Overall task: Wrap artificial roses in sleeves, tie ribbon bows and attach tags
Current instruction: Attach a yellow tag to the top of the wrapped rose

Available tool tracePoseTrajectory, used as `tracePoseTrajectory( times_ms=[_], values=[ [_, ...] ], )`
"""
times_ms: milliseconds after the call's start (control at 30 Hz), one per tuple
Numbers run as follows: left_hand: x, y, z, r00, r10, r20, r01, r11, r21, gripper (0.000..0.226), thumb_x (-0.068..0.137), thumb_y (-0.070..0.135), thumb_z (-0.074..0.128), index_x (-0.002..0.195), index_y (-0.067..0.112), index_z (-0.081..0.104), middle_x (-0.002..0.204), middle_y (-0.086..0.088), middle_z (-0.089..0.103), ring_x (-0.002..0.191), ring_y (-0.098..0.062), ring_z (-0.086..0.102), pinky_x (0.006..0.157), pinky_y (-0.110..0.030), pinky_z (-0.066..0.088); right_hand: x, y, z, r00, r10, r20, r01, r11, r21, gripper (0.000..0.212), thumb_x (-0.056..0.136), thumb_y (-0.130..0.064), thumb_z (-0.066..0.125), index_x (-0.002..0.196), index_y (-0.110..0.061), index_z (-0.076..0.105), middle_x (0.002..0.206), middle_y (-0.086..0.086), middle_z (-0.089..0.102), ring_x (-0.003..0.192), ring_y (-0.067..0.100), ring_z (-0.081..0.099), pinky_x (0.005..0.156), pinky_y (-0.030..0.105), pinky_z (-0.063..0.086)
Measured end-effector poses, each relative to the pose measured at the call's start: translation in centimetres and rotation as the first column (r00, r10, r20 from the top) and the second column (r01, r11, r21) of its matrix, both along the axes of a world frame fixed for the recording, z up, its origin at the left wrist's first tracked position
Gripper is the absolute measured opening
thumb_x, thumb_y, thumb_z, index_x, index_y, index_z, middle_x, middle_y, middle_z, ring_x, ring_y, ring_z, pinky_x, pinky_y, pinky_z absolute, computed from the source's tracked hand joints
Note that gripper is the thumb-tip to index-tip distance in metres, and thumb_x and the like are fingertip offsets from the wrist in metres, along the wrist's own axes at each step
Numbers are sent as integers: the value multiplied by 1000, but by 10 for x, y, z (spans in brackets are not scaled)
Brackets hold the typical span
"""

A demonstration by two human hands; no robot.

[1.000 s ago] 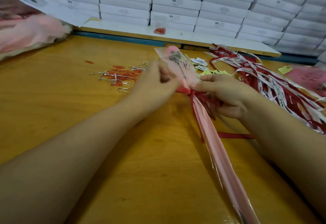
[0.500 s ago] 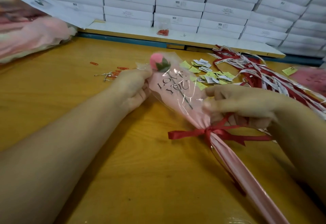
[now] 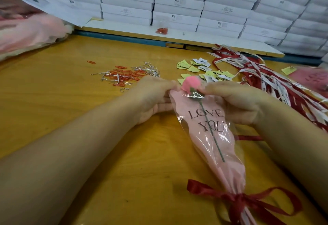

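Rose pink, rounded; sleeve glossy, conical; bow satin red

Yellow wooden table, blue-edged white shelf, stacked white boxes behind, even light

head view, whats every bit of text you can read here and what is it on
"LOVE YOU": on the pink sleeve.
"SGS": on several of the stacked white boxes; their smaller print is too blurred to read.
Print on the ribbons: too blurred to read.
Print on the paper tags: too small to read.
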State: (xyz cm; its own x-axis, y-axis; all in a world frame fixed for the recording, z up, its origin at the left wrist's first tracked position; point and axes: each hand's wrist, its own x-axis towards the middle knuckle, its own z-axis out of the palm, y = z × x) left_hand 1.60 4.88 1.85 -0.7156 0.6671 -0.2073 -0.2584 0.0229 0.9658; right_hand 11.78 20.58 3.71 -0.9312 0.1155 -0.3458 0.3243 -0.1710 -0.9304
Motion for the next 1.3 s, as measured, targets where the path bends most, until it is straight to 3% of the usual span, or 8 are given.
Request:
tracePoseTrajectory(
  times_ms=[233,333,500,700,867,1033,1200,1300],
  values=[
    [-2,-2,-2,995,73,-70,-79,993,-82,12,90,2,58,89,6,68,92,-13,70,68,-15,67,46,-19,51,3,-1,1,997,73,34,-74,997,37,46,74,-13,61,118,-1,56,90,15,67,69,20,69,61,30,59],
    [-2,-2,-2,989,76,-130,-88,992,-90,15,90,-1,57,89,10,68,93,-13,68,68,-15,65,48,-19,52,5,-1,5,998,13,59,-24,981,192,32,80,-21,62,107,-4,56,70,5,69,55,12,66,47,24,54],
    [-3,-4,-2,985,79,-152,-95,990,-105,12,90,-1,57,89,6,66,85,-12,67,56,-9,66,49,-18,52,-5,20,11,961,-276,-7,204,691,693,25,90,-41,60,100,-18,61,77,5,69,45,9,59,44,23,51],
    [-2,-2,-2,988,72,-133,-88,989,-121,11,90,-1,58,86,5,66,90,-15,65,64,-15,65,50,-18,53,-21,52,8,915,-397,-78,250,403,880,9,92,-24,60,92,-15,65,88,5,66,72,16,62,57,26,51],
    [-4,-3,-1,986,64,-157,-88,985,-151,10,90,0,58,86,5,65,81,-11,63,51,-9,64,50,-18,54,-37,59,1,953,-277,-124,181,190,965,7,90,-24,64,93,-19,65,93,0,62,74,14,59,55,23,46],
    [-5,-4,-4,982,64,-178,-94,981,-169,9,91,0,58,89,3,67,75,-8,62,47,-6,63,51,-18,54,-64,48,1,942,-333,44,3,141,990,40,89,-42,60,86,-3,69,79,11,68,72,26,65,56,30,49],
    [-2,-1,-5,983,49,-177,-79,983,-167,10,91,1,58,88,2,67,76,-10,66,53,-9,65,55,-20,57,-72,37,-7,931,-349,106,-108,15,994,45,84,-44,67,63,-11,46,63,4,47,55,17,45,45,26,29],
    [-5,-1,-3,982,48,-181,-77,984,-162,10,91,2,58,88,3,67,75,-8,65,53,-8,65,56,-20,57,-71,36,-1,935,-335,117,-60,176,983,29,85,-31,70,81,-6,57,78,10,58,65,21,53,50,28,39]
  ],
)
